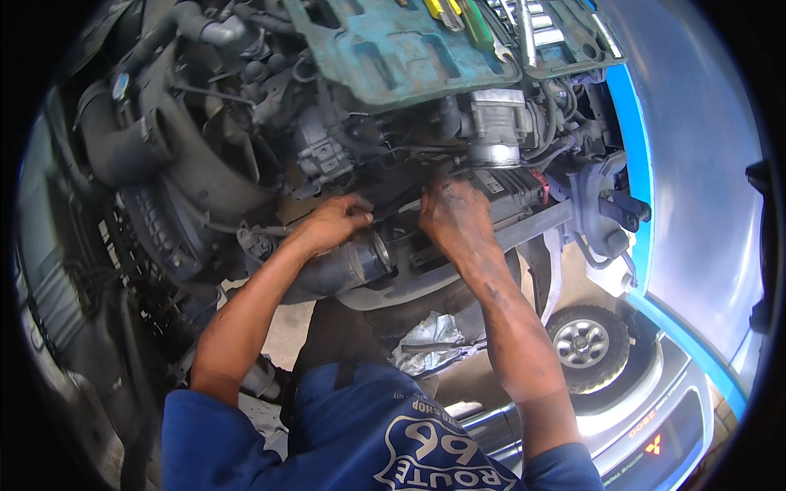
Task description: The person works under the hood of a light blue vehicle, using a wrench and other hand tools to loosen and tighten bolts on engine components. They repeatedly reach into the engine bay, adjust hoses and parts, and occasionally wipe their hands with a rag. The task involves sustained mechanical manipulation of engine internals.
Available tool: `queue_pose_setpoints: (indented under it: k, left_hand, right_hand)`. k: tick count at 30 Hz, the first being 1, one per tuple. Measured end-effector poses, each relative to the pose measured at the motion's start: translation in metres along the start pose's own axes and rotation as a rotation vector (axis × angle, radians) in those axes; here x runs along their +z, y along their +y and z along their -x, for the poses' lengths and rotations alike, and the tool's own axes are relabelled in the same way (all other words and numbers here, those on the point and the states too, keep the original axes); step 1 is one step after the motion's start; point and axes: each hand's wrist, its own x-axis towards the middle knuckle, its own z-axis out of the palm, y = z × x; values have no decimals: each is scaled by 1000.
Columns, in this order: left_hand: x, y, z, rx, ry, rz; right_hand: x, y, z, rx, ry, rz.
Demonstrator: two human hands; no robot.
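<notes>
Both of my hands reach into an open engine bay. My left hand (334, 222), fingers curled and thumb close to the fingertips, sits just above a thick black hose (327, 268) whose open end has a shiny metal rim. What it pinches, if anything, is too small to make out. My right hand (455, 214) is closed with the knuckles up, near a black battery (509, 195). A thin pale piece (408, 206) shows beside its fingers, but its kind is unclear. Behind that hand stands a silver cylindrical metal housing (496, 123).
A worn teal tool case (393, 61) lies across the engine, carrying sockets (544, 23), a green-handled tool (477, 26) and a yellow-handled tool (442, 11). The radiator fan shroud (184, 155) is at left. A blue fender edge (640, 188) runs along the right; a spare wheel (583, 344) shows below.
</notes>
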Motion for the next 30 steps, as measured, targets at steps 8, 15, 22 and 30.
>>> queue_pose_setpoints:
  k: [8, 15, 22, 30]
  left_hand:
    - [39, -31, -128, -35, 162, 240]
    - [61, -64, -179, -117, 138, 724]
    - [41, -146, -232, -52, 28, 1028]
    - [47, -167, -246, -1, 24, 1014]
  right_hand:
    - [49, 2, -27, 68, -115, -34]
    - [61, 3, -45, 327, -151, -456]
    - [86, 4, -68, 546, -277, -703]
    - [121, -5, -81, 519, 19, -416]
